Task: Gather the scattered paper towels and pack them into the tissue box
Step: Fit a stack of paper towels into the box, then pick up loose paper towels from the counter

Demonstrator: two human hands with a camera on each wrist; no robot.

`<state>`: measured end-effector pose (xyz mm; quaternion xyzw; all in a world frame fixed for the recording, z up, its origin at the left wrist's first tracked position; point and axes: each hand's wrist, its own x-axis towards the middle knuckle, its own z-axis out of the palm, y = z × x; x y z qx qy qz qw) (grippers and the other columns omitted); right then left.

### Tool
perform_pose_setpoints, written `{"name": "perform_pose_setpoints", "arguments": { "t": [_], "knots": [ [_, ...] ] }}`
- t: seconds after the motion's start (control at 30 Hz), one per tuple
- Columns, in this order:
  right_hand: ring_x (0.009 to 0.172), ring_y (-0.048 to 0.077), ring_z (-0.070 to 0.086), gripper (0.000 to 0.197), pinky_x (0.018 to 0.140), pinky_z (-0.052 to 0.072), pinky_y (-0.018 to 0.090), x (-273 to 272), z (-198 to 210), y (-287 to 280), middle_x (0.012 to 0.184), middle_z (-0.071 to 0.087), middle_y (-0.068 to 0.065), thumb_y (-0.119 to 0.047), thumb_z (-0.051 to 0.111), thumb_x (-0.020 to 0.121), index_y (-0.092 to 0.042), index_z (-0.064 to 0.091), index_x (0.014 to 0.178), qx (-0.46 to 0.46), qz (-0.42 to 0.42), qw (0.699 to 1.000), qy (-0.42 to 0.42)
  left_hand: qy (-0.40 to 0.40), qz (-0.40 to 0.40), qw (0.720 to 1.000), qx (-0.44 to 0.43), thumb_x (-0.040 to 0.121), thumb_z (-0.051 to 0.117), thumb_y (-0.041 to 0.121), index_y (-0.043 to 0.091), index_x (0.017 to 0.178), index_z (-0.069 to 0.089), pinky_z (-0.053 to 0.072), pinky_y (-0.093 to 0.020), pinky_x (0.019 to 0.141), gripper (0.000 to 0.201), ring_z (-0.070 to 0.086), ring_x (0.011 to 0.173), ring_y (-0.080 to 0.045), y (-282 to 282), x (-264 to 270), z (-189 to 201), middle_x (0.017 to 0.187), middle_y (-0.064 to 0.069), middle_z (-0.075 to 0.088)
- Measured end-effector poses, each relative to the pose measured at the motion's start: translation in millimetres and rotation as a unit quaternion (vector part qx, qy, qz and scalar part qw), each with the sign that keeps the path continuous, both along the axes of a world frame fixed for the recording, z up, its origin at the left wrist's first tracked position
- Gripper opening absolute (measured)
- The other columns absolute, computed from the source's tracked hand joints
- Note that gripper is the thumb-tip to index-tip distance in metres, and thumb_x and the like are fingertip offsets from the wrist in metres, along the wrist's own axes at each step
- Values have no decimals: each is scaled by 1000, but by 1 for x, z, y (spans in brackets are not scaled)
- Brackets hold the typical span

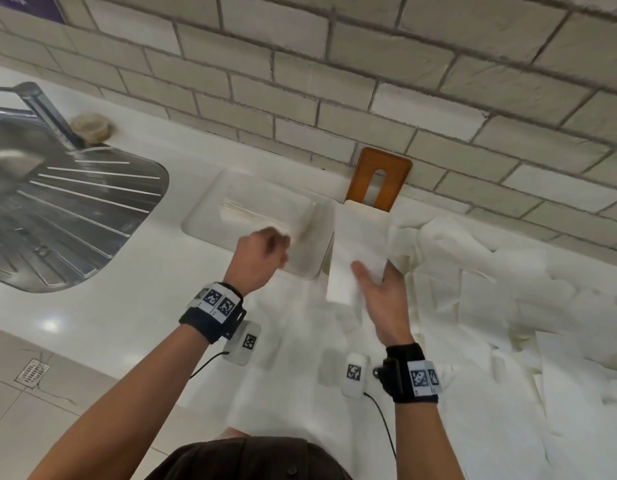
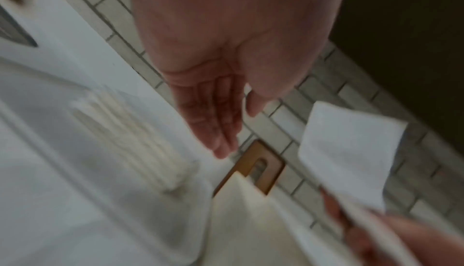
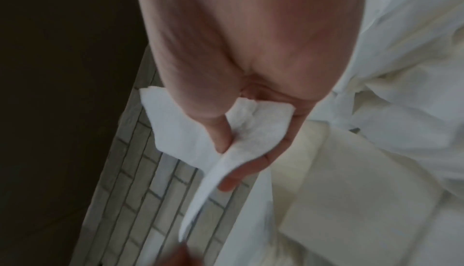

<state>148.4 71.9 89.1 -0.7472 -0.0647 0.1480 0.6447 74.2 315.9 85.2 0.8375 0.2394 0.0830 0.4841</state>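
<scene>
A white tissue box (image 1: pixel 203 216) stands open on the counter with a stack of towels (image 1: pixel 251 211) inside. My left hand (image 1: pixel 265 247) hovers over the box's near right corner. In the left wrist view its fingers (image 2: pixel 216 123) are straight and hold nothing. My right hand (image 1: pixel 376 278) pinches a folded white paper towel (image 1: pixel 360 244) between thumb and fingers (image 3: pixel 226 183), just right of the box. The same towel (image 2: pixel 346 151) hangs in the air in the left wrist view. Many loose paper towels (image 1: pixel 507 306) cover the counter to the right.
A brown wooden lid (image 1: pixel 378 178) with a slot leans against the tiled wall (image 1: pixel 334 64) behind the held towel. A steel sink (image 1: pixel 57 202) with a tap (image 1: pixel 47 112) lies to the left. The counter's front edge drops to a tiled floor (image 1: pixel 31 372) at lower left.
</scene>
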Motion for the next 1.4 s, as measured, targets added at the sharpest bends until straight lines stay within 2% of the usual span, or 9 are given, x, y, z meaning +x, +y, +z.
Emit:
{"name": "perform_pose_setpoints", "arguments": {
  "t": [0.2,0.27,0.37,0.43,0.67,0.83,0.97,1.2,1.4],
  "knots": [
    [104,33,74,36,63,65,34,82,-21,34,125,70,13,-29,57,106,-6,61,133,-159,-75,983,50,325,-60,918,219,93,70,60,3,134,51,49,-47,101,73,47,129,-38,-13,-42,-87,136,-16,48],
    [102,38,73,40,55,60,25,98,-32,51,133,67,25,-23,51,110,4,55,139,-213,-41,973,79,298,-61,927,220,95,71,53,5,126,57,48,-47,100,59,43,126,-37,-19,-47,-98,132,-15,45],
    [136,39,57,53,106,50,33,104,-42,66,156,50,27,-19,47,114,11,34,156,-327,3,941,80,229,-62,960,146,98,73,29,14,105,55,45,-39,86,25,52,111,-36,-17,-51,-102,114,-10,50],
    [144,40,51,80,114,45,39,100,-49,73,162,42,28,-13,55,110,10,2,165,-386,22,921,46,182,-74,975,100,94,73,12,21,95,42,41,-38,71,32,56,89,-31,-16,-57,-99,94,-4,55],
    [94,36,69,93,83,60,45,96,-75,70,83,55,8,1,62,99,-13,1,168,-485,91,867,-67,14,-48,998,-45,85,88,10,34,102,52,58,-25,66,47,76,82,-12,-8,-55,-25,105,3,76],
    [96,36,68,98,77,59,45,84,-49,61,94,60,11,-3,75,95,-17,8,164,-450,140,882,-26,-88,-43,975,-197,86,87,6,20,113,61,62,-43,82,40,78,100,-26,-21,-17,43,103,-10,80],
    [100,31,72,48,84,50,37,75,-4,32,101,74,9,-23,62,107,-23,34,146,-231,9,970,-74,-137,-86,956,-245,86,87,6,20,119,72,61,-42,93,39,71,117,-28,-34,30,73,123,-4,76],
    [94,25,80,12,95,64,44,47,-2,-28,96,82,6,-27,61,110,-19,58,119,67,-200,977,-25,20,-115,991,-65,88,76,-4,29,100,82,45,-9,53,35,62,66,6,-57,142,25,130,2,74],
    [89,21,79,7,90,64,50,23,-43,-89,91,82,-1,-12,60,107,-18,63,104,-51,-163,985,-13,207,-164,961,76,104,51,1,11,128,73,50,-34,109,34,58,136,-33,-87,187,-13,143,-11,60]
  ]
}}
